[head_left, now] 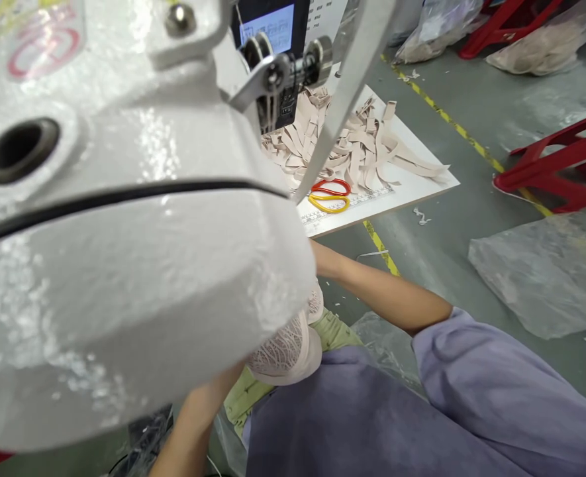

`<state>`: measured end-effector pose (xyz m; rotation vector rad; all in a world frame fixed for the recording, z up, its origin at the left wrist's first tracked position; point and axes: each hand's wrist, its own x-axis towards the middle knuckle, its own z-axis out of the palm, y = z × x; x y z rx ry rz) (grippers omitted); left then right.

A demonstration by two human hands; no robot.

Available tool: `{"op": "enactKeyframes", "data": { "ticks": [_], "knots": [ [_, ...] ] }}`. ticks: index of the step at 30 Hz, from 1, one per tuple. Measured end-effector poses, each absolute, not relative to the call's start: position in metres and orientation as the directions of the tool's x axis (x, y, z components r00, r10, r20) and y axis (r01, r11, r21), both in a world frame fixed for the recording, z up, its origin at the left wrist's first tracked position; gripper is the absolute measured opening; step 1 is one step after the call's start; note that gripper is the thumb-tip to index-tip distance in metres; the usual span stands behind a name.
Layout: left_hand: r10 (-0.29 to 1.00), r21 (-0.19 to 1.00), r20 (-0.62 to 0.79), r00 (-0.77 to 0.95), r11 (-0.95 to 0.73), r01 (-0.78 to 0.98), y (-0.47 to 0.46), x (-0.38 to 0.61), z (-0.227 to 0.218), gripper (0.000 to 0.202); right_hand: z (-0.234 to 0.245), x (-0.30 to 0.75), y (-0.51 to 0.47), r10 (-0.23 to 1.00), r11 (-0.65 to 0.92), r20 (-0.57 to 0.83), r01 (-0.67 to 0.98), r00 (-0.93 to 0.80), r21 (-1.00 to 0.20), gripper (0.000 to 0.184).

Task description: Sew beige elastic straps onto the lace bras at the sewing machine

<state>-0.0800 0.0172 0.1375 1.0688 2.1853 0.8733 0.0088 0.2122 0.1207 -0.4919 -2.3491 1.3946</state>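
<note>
The big white head of a sewing machine [173, 265] fills the left and covers both my hands. My right forearm [382, 285] reaches in from the right, its wrist passing behind the machine. From below comes my left forearm [193, 417], also lost behind the machine. Between the arms, a pale pink lace bra [283, 351] with moulded cups lies over my lap, partly covered by the machine. Whether either hand touches it is hidden. Light green cloth [337, 331] shows beneath the bra.
On the white table [422, 189] lie a heap of beige fabric strips [357, 142], scissors with red and yellow handles [330, 195] and a clear ruler [372, 197]. A control screen [273, 30] stands behind the machine. Red stools [565, 165] and plastic bags [545, 271] are on the floor.
</note>
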Motion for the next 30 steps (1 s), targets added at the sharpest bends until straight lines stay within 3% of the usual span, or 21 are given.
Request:
{"op": "enactKeyframes", "data": {
  "ticks": [7, 15, 24, 30],
  "knots": [
    [0.832, 0.754, -0.186, -0.522, 0.462, 0.468, 0.016, -0.081, 0.135, 0.04, 0.139, 0.018, 0.206, 0.481, 0.434, 0.09, 0.147, -0.872, -0.889, 0.005],
    [0.845, 0.765, -0.111, -0.524, 0.409, 0.498, 0.015, -0.083, 0.13, 0.035, 0.127, 0.013, 0.209, 0.469, 0.477, 0.14, 0.117, -0.872, -0.871, 0.006],
    [0.848, 0.753, -0.119, -0.517, 0.416, 0.51, 0.015, -0.083, 0.13, 0.034, 0.119, 0.009, 0.214, 0.447, 0.491, 0.151, 0.1, -0.881, -0.866, 0.006],
    [0.855, 0.689, -0.074, -0.513, 0.415, 0.594, 0.012, -0.079, 0.134, 0.034, 0.103, 0.002, 0.219, 0.428, 0.481, 0.215, 0.02, -0.878, -0.877, 0.005]
  ]
}}
